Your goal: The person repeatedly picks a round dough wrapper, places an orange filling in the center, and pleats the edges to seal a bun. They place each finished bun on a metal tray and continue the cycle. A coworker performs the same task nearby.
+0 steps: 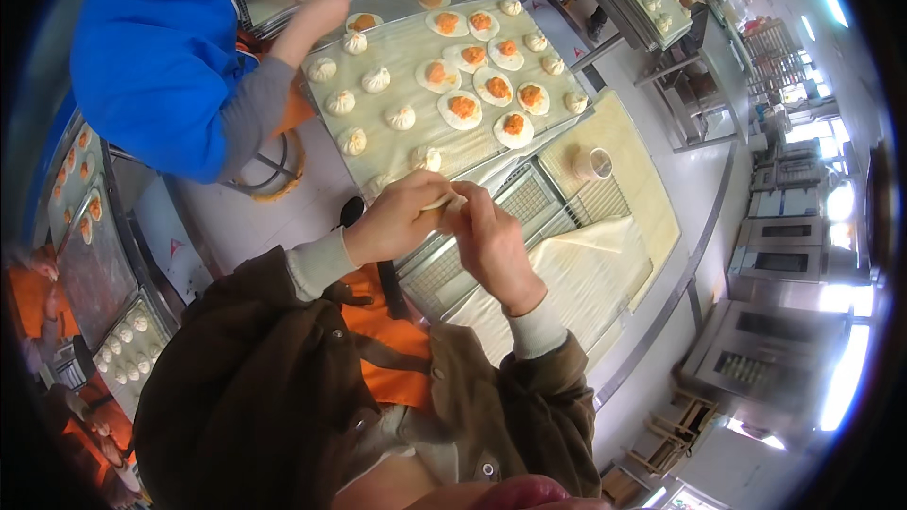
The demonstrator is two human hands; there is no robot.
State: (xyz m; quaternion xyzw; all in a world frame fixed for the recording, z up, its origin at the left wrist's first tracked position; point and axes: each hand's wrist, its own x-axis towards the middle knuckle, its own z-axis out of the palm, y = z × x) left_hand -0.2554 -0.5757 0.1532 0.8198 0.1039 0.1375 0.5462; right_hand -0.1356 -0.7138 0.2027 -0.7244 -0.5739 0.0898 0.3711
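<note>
Both my hands meet over the near edge of the cloth-lined tray (378,160), pinching one dough wrapper (438,202) between them. My left hand (401,215) has its fingers closed on the wrapper's left side. The fingers of my right hand (493,244) are gathered on its other side; any filling inside is hidden. Just beyond, a pleated bun (427,159) sits on the tray. Flat dough rounds topped with orange filling (462,109) lie in the tray's middle and right, with finished buns (376,79) along both sides.
A co-worker in blue (151,66) stands at the left, hands (316,2) on a piece of dough. Right of my hands are wire racks (529,198), a pale cloth (590,260) and a round tub (593,163). Another bun tray (142,307) is at lower left.
</note>
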